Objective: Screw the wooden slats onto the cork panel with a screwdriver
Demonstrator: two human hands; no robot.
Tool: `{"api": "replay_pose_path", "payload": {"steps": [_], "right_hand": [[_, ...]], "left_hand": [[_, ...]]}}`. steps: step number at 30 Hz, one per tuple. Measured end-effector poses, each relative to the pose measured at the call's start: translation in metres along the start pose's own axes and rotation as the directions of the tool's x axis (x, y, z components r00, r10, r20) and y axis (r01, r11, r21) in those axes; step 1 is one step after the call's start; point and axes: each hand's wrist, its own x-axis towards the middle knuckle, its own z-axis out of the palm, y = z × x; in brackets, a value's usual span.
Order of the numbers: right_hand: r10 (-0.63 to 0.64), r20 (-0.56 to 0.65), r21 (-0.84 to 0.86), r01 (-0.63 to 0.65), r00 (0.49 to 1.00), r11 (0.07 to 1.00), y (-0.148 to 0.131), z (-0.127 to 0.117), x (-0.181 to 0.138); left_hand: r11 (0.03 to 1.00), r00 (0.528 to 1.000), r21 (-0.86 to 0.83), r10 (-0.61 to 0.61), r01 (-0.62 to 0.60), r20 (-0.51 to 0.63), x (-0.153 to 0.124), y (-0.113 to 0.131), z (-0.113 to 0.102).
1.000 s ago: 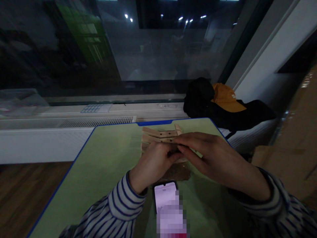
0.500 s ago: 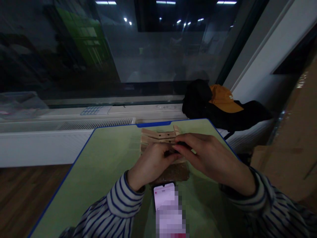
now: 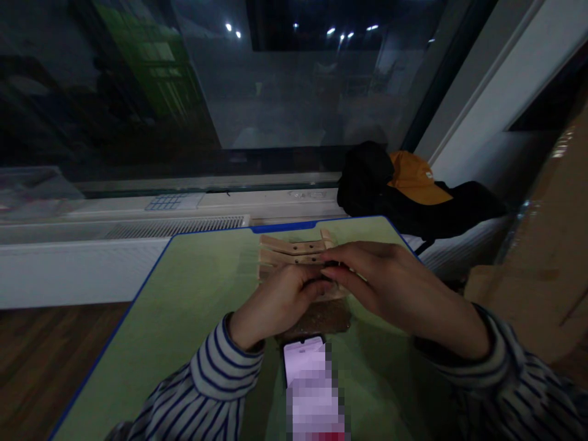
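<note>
Just over the drilled wooden pieces [image 3: 287, 246], thumb and forefinger of the right hand [image 3: 383, 278] nearly meet beside the curled left hand [image 3: 278, 297], perhaps one steadying for the other; what they grip, I can't tell. The pieces lie on the table [image 3: 206, 275], beyond a phone [image 3: 303, 361]. Since half a second ago, hands and wood have barely shifted.
</note>
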Motion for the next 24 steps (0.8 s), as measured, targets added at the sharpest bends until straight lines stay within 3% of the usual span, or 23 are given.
{"api": "replay_pose_path", "payload": {"steps": [4, 10, 16, 24], "right_hand": [[0.019, 0.024, -0.037, -0.018, 1.000, 0.999, 0.0016, 0.0017, 0.0017], [-0.001, -0.008, -0.046, 0.000, 1.000, 0.999, 0.0024, 0.0031, -0.0004], [-0.080, 0.030, 0.013, 0.080, 0.996, 0.997, -0.0009, -0.0001, -0.0011], [0.009, -0.005, -0.053, -0.009, 1.000, 0.999, 0.0003, 0.0047, 0.0024]], "left_hand": [[1.000, 1.000, 0.009, -0.018, 0.018, 0.020, 0.0001, -0.0003, 0.0009], [0.998, 0.993, -0.026, -0.068, 0.065, -0.100, 0.0010, -0.0033, 0.0068], [1.000, 0.999, -0.022, 0.007, -0.008, -0.041, -0.0002, -0.0002, 0.0033], [1.000, 1.000, 0.020, -0.022, 0.022, -0.007, 0.0008, -0.0005, 0.0052]]}}
